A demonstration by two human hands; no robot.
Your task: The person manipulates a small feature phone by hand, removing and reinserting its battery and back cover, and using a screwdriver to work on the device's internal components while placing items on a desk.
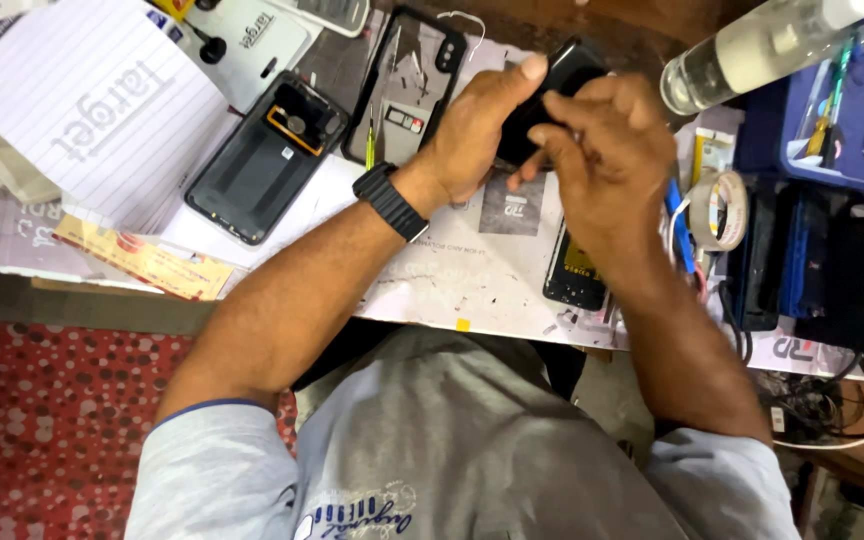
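Note:
My left hand (477, 125) grips a black phone (562, 75) from the left, thumb along its top edge; a black watch sits on that wrist. My right hand (607, 150) closes over the same phone from the right, fingers pressing its lower part, so most of the phone is hidden. Both hands hover above a white work mat (472, 280). A second dark phone part (572, 275) lies on the mat under my right wrist.
A dark phone back cover (257, 165) and a black-rimmed clear case (402, 85) lie to the left. A lined white notepad (92, 100) sits far left. A tape roll (717, 210), clear bottle (752, 50) and blue tray with tools (832, 100) crowd the right.

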